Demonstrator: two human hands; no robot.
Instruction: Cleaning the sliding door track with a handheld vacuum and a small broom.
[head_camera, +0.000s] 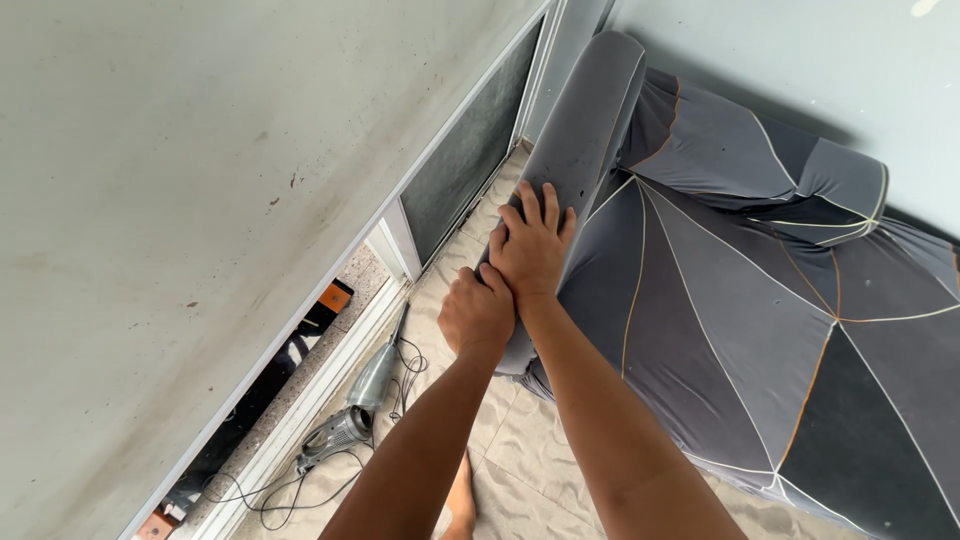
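- Under the spread fingers (528, 208) of the right hand (530, 250) lay the grey padded armrest (585, 130) of a sofa; fingers were flat and slightly fanned, pressed on the fabric, not curled round anything.
- Just beside that hand's wrist, the left hand (477, 312) was curled into a loose fist against the armrest's near end; what its fingers gripped, if anything, could not be told.
- Both hands touched each other at the right wrist.
- Beyond the right fingers, the armrest ran up toward the wall corner.
- Right of the hands spread the sofa cover (760, 300), grey panels with orange and white seams.
- Below and left of the left hand, well apart, a grey handheld vacuum (355, 405) lay on the tiled floor (530, 450), its cord (405, 365) looped beside it.
- Farther left ran a white sliding-door frame (400, 235).
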